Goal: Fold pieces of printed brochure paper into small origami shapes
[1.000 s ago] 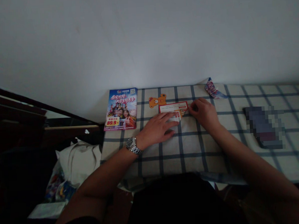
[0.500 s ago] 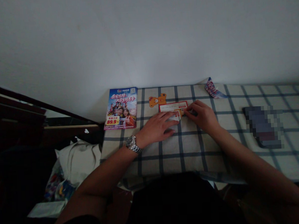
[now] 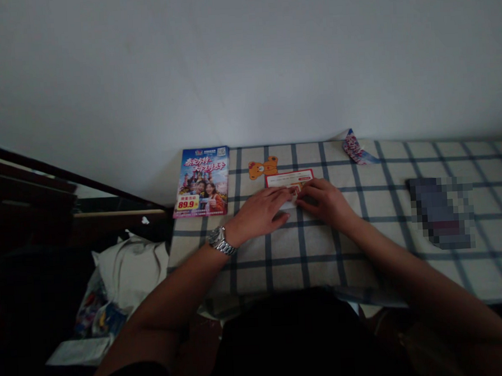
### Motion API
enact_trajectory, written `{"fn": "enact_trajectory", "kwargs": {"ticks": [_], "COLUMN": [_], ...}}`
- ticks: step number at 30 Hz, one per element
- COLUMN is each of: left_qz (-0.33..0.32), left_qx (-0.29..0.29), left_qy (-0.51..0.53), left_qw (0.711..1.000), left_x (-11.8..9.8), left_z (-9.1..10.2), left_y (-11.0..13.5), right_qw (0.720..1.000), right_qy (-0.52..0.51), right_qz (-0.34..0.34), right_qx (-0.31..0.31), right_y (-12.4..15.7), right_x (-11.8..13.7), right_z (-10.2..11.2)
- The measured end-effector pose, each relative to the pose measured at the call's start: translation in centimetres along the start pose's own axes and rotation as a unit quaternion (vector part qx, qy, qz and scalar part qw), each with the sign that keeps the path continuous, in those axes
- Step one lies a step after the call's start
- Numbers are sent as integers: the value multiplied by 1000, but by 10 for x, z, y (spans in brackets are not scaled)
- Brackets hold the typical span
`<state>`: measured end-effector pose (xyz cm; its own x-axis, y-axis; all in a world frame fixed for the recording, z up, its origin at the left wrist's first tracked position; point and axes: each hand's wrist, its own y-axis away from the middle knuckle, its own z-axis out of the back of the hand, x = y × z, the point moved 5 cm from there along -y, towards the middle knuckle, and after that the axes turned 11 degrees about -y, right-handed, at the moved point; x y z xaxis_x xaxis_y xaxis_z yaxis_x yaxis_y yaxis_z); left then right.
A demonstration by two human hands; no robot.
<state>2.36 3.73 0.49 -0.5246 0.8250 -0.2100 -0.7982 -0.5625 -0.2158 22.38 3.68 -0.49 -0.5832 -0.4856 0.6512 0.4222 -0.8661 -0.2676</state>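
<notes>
A red-bordered paper slip (image 3: 287, 179) lies flat on the checked tablecloth (image 3: 321, 246), folded at its near edge. My left hand (image 3: 260, 211), with a metal watch on the wrist, rests flat on the near part of the paper, fingers stretched towards the right. My right hand (image 3: 323, 202) sits beside it with its fingers curled and pressed on the paper's fold. The two hands almost touch at the fingertips. Most of the folded part is hidden under them.
A colourful flyer (image 3: 202, 182) lies at the table's far left corner, an orange bear cutout (image 3: 263, 167) beside it. A folded patterned paper (image 3: 355, 148) leans by the wall. A blurred dark object (image 3: 441, 213) lies at right. Bags and cloth (image 3: 129, 267) sit left of the table.
My right hand has slid left along the paper's fold, from its right end to meet the left hand's fingertips. The left hand has stayed nearly still.
</notes>
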Motion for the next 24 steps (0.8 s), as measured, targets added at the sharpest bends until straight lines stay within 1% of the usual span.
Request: {"fn": "enact_trajectory", "kwargs": {"ticks": [6,17,20,24], "left_qz": [2,11,11,10], "left_qx": [-3,2,4,13], "left_qy": [1,5,3,0], "left_qw": [1000,1000,1000,1000], "left_x": [0,-1,0,0], "left_z": [0,1,1,0], "left_y": [0,0,-1,-1], "right_qw": [1000,1000,999,996], "right_qy": [13,14,1,-4], "right_qz": [6,15,34,87], "right_qx": [-14,7,3,5], "right_y": [0,-1,1,7], "right_x": [2,5,4,6], "right_z": [-3,-1,0,3]}}
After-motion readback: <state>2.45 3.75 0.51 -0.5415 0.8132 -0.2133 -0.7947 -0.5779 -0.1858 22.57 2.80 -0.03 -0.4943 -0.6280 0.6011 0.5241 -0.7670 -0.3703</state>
